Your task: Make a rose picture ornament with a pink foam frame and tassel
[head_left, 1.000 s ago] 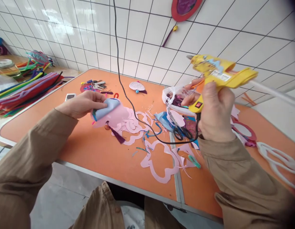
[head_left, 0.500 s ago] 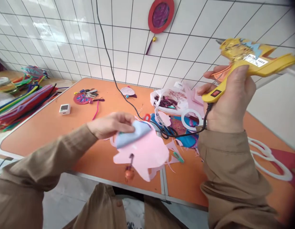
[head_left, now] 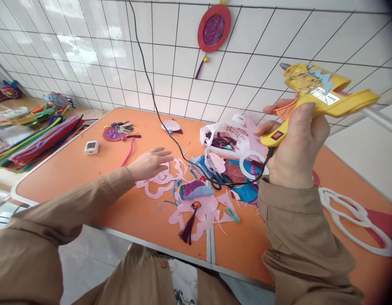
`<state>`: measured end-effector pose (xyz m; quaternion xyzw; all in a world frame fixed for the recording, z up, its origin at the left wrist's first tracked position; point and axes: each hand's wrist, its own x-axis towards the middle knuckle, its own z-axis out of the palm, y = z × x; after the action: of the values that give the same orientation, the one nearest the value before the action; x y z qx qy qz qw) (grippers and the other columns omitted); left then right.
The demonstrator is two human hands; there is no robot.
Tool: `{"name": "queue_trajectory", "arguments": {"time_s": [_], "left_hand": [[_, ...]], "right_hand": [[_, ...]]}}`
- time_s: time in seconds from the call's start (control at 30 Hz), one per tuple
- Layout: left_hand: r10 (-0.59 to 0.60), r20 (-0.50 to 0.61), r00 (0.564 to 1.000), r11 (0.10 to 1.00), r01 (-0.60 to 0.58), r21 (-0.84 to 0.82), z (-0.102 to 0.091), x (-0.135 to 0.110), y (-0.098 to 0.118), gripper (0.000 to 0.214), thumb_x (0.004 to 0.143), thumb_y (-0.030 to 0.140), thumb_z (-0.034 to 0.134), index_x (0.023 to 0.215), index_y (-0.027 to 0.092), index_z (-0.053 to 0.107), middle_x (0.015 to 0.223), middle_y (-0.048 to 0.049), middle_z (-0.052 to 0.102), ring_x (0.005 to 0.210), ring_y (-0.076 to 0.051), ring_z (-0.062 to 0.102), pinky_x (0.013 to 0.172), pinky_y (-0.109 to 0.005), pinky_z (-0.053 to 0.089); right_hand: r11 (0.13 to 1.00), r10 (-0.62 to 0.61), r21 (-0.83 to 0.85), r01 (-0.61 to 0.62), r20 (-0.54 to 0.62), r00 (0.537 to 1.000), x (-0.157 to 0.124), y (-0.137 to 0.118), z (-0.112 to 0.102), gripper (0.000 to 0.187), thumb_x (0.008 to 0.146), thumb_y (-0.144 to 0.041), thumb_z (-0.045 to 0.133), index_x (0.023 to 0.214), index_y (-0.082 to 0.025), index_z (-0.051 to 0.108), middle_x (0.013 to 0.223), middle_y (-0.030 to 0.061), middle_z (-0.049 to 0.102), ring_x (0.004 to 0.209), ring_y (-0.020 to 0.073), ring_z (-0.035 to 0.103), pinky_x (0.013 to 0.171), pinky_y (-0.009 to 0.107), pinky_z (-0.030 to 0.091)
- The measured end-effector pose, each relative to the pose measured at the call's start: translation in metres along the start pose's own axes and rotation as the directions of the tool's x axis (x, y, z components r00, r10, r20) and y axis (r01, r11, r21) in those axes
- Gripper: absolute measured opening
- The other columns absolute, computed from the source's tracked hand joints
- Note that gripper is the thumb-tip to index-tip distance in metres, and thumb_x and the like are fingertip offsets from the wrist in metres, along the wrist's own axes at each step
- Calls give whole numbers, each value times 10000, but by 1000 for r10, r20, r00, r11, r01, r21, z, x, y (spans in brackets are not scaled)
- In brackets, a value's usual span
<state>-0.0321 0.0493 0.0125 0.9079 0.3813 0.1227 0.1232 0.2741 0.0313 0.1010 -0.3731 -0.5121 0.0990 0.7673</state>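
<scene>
My right hand (head_left: 300,144) grips a yellow hot glue gun (head_left: 323,91) by its handle, raised over the table's right side with the nozzle toward the left. A glue stick pokes out of its rear. My left hand (head_left: 149,163) is open, fingers stretched, above cut pink paper scraps (head_left: 156,184). To the right of that hand lies a pink paper shape (head_left: 207,205) with a folded piece of purple patterned fabric (head_left: 191,189) on it. An orange bead (head_left: 196,204) with a dark purple tassel (head_left: 189,228) rests at its lower edge.
The gun's black cord (head_left: 151,89) crosses the table past scissors (head_left: 216,181). Behind stands a plastic bag (head_left: 227,135) of purple threads. White rings (head_left: 357,220) lie at right, a small white device (head_left: 91,147) at left, pipe cleaners (head_left: 46,146) beyond. A red round ornament (head_left: 227,19) hangs on the wall.
My left hand has let go of the pink paper and fabric piece, now lying on the table, and has opened. The glue gun has shifted slightly left and down in the view.
</scene>
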Motion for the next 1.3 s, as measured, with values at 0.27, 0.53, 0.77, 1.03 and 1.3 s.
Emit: {"name": "queue_trajectory", "arguments": {"time_s": [0.27, 0.53, 0.77, 1.03, 1.3], "left_hand": [[98, 128, 987, 989, -111, 99, 25, -54, -69, 523, 1025, 369, 535, 1531, 243, 582, 1603, -138, 550, 1538, -347, 413, 1293, -503, 273], [5, 257, 966, 991, -40, 129, -22, -109, -129, 528, 1043, 352, 528, 1566, 279, 538, 1678, -92, 462, 1586, -341, 348, 1241, -496, 380], [60, 73, 995, 950, -80, 301, -38, -86, -97, 312, 977, 170, 532, 1183, 233, 759, 1326, -123, 724, 1284, -291, 624, 1138, -454, 481], [74, 116, 990, 958, -103, 268, -8, -81, -64, 305, 975, 259, 568, 1245, 242, 711, 1301, -107, 706, 1224, -251, 651, 1057, -339, 503], [-12, 130, 991, 961, -25, 274, -32, -103, -85, 271, 955, 241, 578, 1142, 227, 773, 1369, -131, 717, 1278, -299, 653, 1089, -431, 521]], "right_hand": [[998, 31, 56, -38, 119, 992, -11, -3, 6, 275, 925, -475, 660, 880, -204, 641, 916, 64, 662, 632, 145, 678, 401, 264, 389], [995, 2, 100, -13, 104, 995, -9, 11, 8, 447, 850, -638, 727, 847, -194, 677, 901, 14, 674, 550, 94, 642, 393, 228, 498], [996, 16, 81, -26, 117, 993, -11, 11, 8, 504, 809, -705, 750, 881, -207, 724, 888, 22, 687, 638, 140, 710, 436, 253, 586], [998, -5, 65, -5, 153, 988, -13, 10, 8, 467, 876, -657, 710, 904, -191, 705, 887, 27, 684, 592, 112, 677, 432, 231, 556], [998, -11, 68, 1, 148, 989, -15, 6, 11, 380, 922, -581, 673, 876, -204, 685, 871, 0, 701, 523, 84, 616, 495, 269, 571]]}}
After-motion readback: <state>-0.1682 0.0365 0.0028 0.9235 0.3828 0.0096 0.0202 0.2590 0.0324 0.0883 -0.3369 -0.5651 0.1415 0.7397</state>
